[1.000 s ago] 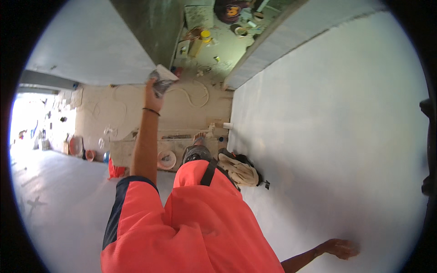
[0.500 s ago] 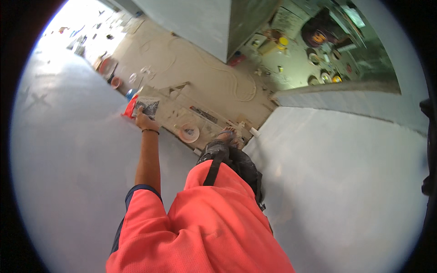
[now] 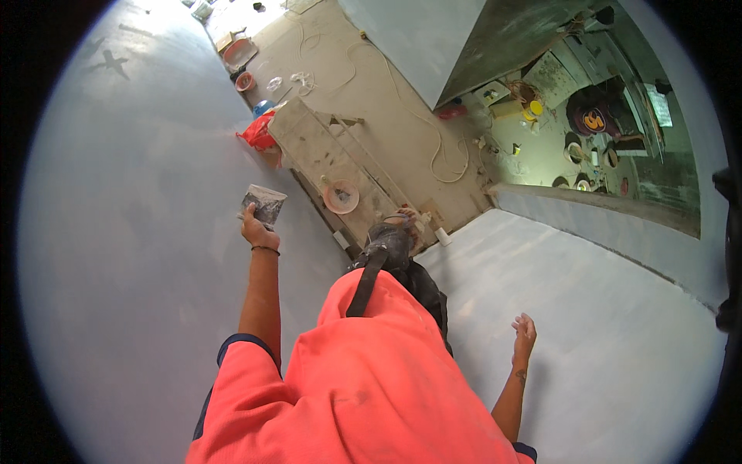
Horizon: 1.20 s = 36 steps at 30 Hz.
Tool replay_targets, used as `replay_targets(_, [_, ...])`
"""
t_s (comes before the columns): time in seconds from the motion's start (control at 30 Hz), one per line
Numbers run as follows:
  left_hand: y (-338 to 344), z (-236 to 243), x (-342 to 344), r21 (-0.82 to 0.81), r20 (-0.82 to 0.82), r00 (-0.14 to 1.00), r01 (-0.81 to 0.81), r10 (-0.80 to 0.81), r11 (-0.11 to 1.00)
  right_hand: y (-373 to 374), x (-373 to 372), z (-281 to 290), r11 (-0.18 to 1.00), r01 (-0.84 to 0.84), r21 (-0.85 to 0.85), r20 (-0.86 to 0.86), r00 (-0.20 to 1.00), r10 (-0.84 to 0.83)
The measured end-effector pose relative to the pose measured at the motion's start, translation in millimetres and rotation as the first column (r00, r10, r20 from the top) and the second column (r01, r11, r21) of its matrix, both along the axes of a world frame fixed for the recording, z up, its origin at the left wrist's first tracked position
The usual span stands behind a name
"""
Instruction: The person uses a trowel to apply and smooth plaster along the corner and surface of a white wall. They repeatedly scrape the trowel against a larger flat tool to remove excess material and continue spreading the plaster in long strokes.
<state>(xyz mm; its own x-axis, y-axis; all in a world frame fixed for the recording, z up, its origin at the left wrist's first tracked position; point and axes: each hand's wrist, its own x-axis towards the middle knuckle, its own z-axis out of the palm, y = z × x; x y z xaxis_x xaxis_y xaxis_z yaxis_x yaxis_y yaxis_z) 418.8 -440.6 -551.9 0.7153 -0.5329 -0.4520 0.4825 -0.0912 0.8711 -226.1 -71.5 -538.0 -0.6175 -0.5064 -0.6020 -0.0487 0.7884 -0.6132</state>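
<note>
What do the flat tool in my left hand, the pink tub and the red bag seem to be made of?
Flat tool: dull and smeared grey, so perhaps metal, perhaps plastic.
Pink tub: likely plastic, matt, from its smooth round rim.
Red bag: probably plastic film, slightly glossy, crumpled into folds.

A dusty bench (image 3: 309, 147) stands on the tan floor (image 3: 394, 85). Left of the bench rises a pale wall (image 3: 139, 193); right, a whitish one. Beyond the bench, daylight whitens the floor; rightward, greenish light fills a side room (image 3: 533, 166).

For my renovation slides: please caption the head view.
Left hand holding a smeared scraper by a grey wall, right hand empty.
</note>
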Motion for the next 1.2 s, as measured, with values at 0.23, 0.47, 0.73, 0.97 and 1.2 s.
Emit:
replay_targets(0.23, [71, 15, -16, 0.023, -0.057, 0.993, -0.101, 0.103, 0.995, 18, 29, -58, 0.984, -0.166, 0.061, 0.185, 0.971, 0.153])
replay_targets(0.47, [103, 51, -16, -0.003, -0.013, 0.997, -0.072, 0.072, 0.997, 30, 64, -108, 0.946, -0.309, 0.095, 0.399, 0.883, 0.248])
replay_targets(0.73, [128, 56, 19, 0.005, -0.021, 0.974, -0.224, 0.224, 0.975, -57, 19, -119, 0.965, -0.260, -0.040, 0.222, 0.939, 0.262])
replay_targets(0.97, [88, -52, -12, 0.103, -0.174, 0.983, 0.070, -0.052, 0.992, -141, 26, -131, 0.995, -0.101, -0.023, 0.156, 0.982, 0.104])
replay_targets(1.2, [35, -240, -89, 0.190, -0.472, 0.877, 0.204, -0.092, 0.960, -208, 152, -265, 0.909, -0.418, -0.010, 0.291, 0.868, 0.402])
